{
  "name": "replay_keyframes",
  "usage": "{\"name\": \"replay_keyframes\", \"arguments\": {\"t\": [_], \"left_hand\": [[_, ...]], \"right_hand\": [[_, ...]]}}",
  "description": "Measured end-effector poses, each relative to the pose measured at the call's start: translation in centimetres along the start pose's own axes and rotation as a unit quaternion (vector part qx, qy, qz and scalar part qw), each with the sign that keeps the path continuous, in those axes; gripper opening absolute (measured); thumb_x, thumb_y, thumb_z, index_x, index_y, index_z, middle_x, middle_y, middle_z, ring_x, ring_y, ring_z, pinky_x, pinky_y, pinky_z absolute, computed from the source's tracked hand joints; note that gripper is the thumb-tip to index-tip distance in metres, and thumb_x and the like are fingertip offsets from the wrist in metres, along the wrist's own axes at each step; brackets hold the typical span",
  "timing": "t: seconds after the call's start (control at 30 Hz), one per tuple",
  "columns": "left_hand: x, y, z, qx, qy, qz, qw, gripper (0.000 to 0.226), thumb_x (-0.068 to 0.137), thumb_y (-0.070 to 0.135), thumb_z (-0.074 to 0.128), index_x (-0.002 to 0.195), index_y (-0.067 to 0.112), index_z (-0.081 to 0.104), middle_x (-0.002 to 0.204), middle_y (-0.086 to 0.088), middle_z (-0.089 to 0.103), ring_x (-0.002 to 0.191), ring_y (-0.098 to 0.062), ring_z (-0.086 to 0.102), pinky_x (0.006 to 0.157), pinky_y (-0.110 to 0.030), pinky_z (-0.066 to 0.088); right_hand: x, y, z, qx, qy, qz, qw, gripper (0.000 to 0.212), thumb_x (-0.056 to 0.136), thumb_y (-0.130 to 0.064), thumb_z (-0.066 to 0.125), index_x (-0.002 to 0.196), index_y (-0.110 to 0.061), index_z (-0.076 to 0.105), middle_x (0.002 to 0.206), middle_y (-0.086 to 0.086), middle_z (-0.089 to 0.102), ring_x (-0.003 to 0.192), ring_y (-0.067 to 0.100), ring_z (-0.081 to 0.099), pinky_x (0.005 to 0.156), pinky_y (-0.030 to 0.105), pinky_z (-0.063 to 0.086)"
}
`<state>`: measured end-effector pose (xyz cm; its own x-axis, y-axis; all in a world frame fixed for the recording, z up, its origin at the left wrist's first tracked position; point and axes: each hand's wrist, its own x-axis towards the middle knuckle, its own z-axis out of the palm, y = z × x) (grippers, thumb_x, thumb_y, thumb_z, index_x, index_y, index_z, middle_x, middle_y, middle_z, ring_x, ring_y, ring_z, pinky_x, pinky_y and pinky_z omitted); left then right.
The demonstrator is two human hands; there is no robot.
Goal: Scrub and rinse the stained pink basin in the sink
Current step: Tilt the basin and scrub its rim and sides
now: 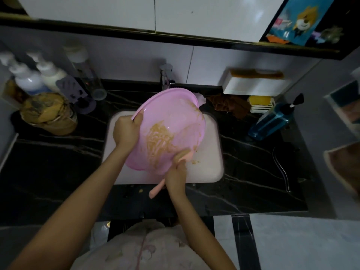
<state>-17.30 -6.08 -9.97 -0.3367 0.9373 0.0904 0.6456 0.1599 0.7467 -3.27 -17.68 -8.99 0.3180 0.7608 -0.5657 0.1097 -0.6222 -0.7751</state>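
Observation:
The pink basin (pixel 171 114) is tilted up over the white sink (pixel 212 152), its inside smeared with yellow-brown paste. My left hand (pixel 127 131) grips its left rim. My right hand (pixel 176 176) holds a pink-handled brush (pixel 156 190) whose paste-covered head (pixel 184 153) presses against the basin's lower right inside wall. Bits of paste lie in the sink below the brush.
The faucet (pixel 166 76) stands behind the basin. Pump bottles (pixel 29 78) and a paste-smeared jar (pixel 48 114) crowd the black counter at the left. A brown cloth (pixel 229 106), a yellow sponge (pixel 260 100) and a blue pump bottle (pixel 272 119) lie at the right.

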Motion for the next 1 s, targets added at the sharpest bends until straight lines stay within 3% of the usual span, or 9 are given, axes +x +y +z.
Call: {"name": "replay_keyframes", "arguments": {"t": [0.1,0.27,0.43,0.53,0.63,0.73,0.83,0.93,1.0], "left_hand": [[0.0,-0.1,-0.1,0.003,0.001,0.0,1.0,0.052,0.083,0.056,0.038,0.059,0.009,0.044,0.059,-0.012,0.045,0.071,-0.044,0.057,0.06,-0.038,0.038],[0.1,-0.2,-0.1,-0.007,0.0,0.014,1.0,0.054,0.083,0.057,0.037,0.053,0.012,0.035,0.058,-0.011,0.044,0.069,-0.043,0.056,0.059,-0.035,0.034],[0.4,-0.6,0.0,0.002,0.004,0.007,1.0,0.057,0.082,0.06,0.035,0.059,0.008,0.044,0.061,-0.015,0.05,0.071,-0.041,0.057,0.061,-0.035,0.035],[0.0,-0.6,0.4,0.008,0.015,0.001,1.0,0.069,0.08,0.063,0.034,0.071,-0.001,0.06,0.066,-0.019,0.057,0.073,-0.039,0.06,0.063,-0.035,0.039],[0.3,-0.5,0.2,0.003,0.017,0.001,1.0,0.068,0.079,0.064,0.034,0.069,0.001,0.058,0.066,-0.019,0.057,0.072,-0.039,0.059,0.064,-0.038,0.042],[0.3,-0.5,0.1,0.004,0.021,0.001,1.0,0.068,0.078,0.066,0.033,0.068,0.002,0.056,0.066,-0.019,0.058,0.071,-0.038,0.059,0.064,-0.038,0.043],[0.0,-0.5,0.3,0.002,0.024,0.003,1.0,0.077,0.075,0.069,0.029,0.075,-0.001,0.063,0.07,-0.021,0.062,0.073,-0.038,0.06,0.065,-0.039,0.046],[0.0,-0.4,0.1,0.002,0.025,0.011,1.0,0.076,0.077,0.067,0.031,0.076,-0.002,0.063,0.07,-0.021,0.062,0.072,-0.038,0.06,0.065,-0.039,0.046],[0.2,-0.4,0.0,0.002,0.021,0.011,1.0,0.072,0.078,0.065,0.033,0.072,-0.001,0.06,0.068,-0.021,0.061,0.072,-0.038,0.059,0.065,-0.04,0.046]], "right_hand": [[1.6,-2.4,-0.4,0.012,0.013,-0.07,0.997,0.054,0.101,-0.016,0.028,0.148,-0.025,0.002,0.083,0.004,0.059,0.075,0.019,0.055,0.075,0.04,0.051],[2.6,-0.3,0.0,-0.006,-0.011,0.07,0.997,0.052,0.087,-0.02,0.036,0.137,-0.004,0.038,0.118,0.015,0.059,0.102,0.028,0.057,0.092,0.044,0.049],[2.2,-3.4,-1.4,-0.019,0.005,-0.056,0.998,0.058,0.099,-0.014,0.03,0.151,-0.015,0.004,0.097,0.009,0.055,0.091,0.028,0.056,0.086,0.038,0.046],[3.5,-2.7,-1.1,-0.002,0.033,0.047,0.998,0.058,0.097,-0.02,0.037,0.149,-0.006,0.016,0.127,0.017,0.054,0.114,0.034,0.053,0.092,0.035,0.041],[1.9,-2.2,-0.7,0.025,-0.024,0.059,0.998,0.057,0.083,-0.026,0.035,0.134,-0.001,0.038,0.113,0.02,0.059,0.104,0.034,0.058,0.088,0.042,0.049],[3.4,-4.4,-1.8,0.038,-0.002,-0.003,0.999,0.052,0.091,-0.018,0.033,0.142,-0.006,0.028,0.095,0.015,0.057,0.097,0.039,0.059,0.085,0.049,0.05],[5.9,-2.6,-1.3,0.013,0.03,0.027,0.999,0.063,0.092,-0.027,0.036,0.149,-0.009,0.015,0.12,0.017,0.058,0.104,0.038,0.058,0.089,0.049,0.049],[7.0,3.7,1.0,0.016,-0.017,0.066,0.998,0.081,0.071,-0.042,0.033,0.147,-0.014,0.024,0.112,0.022,0.063,0.094,0.037,0.065,0.082,0.052,0.054],[3.6,0.3,-0.1,0.024,-0.039,0.054,0.997,0.077,0.078,-0.048,0.029,0.147,-0.016,0.023,0.115,0.022,0.06,0.1,0.034,0.062,0.088,0.048,0.052]]}}
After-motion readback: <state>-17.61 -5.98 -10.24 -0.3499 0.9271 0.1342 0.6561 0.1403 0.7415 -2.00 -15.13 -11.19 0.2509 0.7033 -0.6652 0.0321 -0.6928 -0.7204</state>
